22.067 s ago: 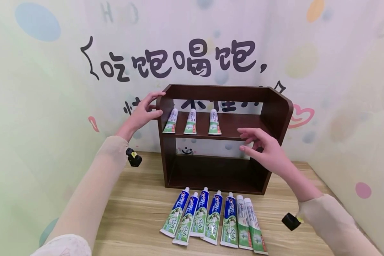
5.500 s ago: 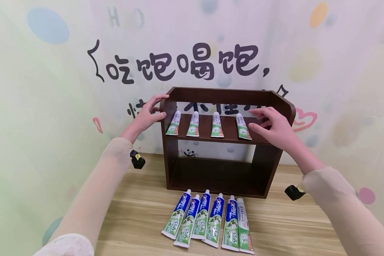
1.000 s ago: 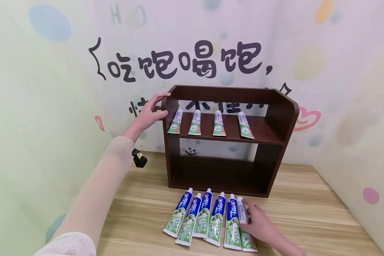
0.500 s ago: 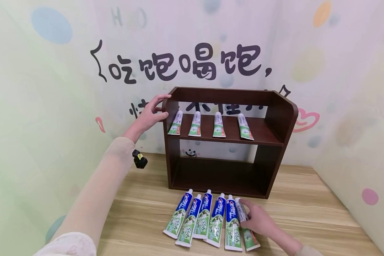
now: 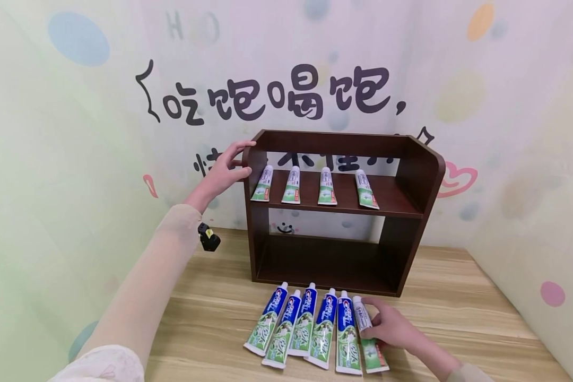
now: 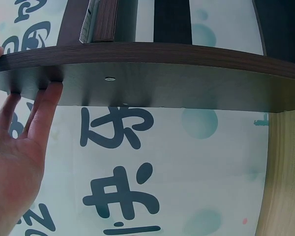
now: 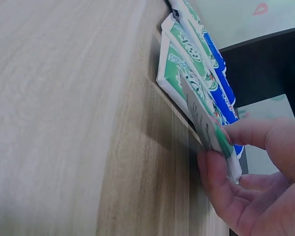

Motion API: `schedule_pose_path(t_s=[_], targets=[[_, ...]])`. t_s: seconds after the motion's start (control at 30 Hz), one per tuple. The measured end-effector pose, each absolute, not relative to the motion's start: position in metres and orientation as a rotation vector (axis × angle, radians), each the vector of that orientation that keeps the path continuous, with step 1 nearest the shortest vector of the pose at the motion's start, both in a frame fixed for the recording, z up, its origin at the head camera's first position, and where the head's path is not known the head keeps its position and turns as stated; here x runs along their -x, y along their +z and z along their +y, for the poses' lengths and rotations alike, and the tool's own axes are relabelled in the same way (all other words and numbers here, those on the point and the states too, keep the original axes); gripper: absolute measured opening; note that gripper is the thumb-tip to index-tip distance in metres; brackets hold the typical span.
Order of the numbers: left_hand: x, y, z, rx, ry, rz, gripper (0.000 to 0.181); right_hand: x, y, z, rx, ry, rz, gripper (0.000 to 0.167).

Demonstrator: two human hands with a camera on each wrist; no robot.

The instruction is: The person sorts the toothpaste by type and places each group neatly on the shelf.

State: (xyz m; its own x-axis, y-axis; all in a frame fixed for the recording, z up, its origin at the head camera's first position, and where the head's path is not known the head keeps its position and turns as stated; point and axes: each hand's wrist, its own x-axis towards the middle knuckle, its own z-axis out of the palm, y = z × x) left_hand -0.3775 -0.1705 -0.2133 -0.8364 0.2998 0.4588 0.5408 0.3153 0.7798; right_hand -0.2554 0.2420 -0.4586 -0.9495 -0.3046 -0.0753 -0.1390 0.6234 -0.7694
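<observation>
In the head view, the right hand (image 5: 393, 328), near five o'clock, hides the middle part of the held white-and-green tube (image 5: 374, 357), the shelf unit (image 5: 327, 140) covers several characters in the lower line of the wall writing (image 5: 346, 161), and the fine print on the four upper tubes (image 5: 291, 187) is too small for reading. The bottom edge cuts the left sleeve (image 5: 138, 286) near eight o'clock and the right sleeve (image 5: 469, 373) near four o'clock. In the left wrist view, the left edge cuts the left hand (image 6: 22, 155) toward nine o'clock; in the right wrist view, the right edge cuts the right hand at four o'clock.
</observation>
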Motion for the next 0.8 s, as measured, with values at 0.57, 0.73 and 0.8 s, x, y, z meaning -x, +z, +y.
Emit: schedule_pose_path(t_s=[0.57, 0.73, 0.8], targets=[[0.377, -0.214, -0.169, 0.772, -1.538, -2.338, 0.058, 0.252, -0.466, 0.248, 0.265, -1.420, 2.400, 0.078], [0.377, -0.214, -0.169, 0.757, -1.536, -2.343, 0.058, 0.252, -0.470, 0.253, 0.269, -1.484, 2.298, 0.077], [0.377, -0.214, -0.169, 0.755, -1.533, -2.343, 0.058, 0.252, -0.470, 0.255, 0.287, -1.488, 2.261, 0.078]])
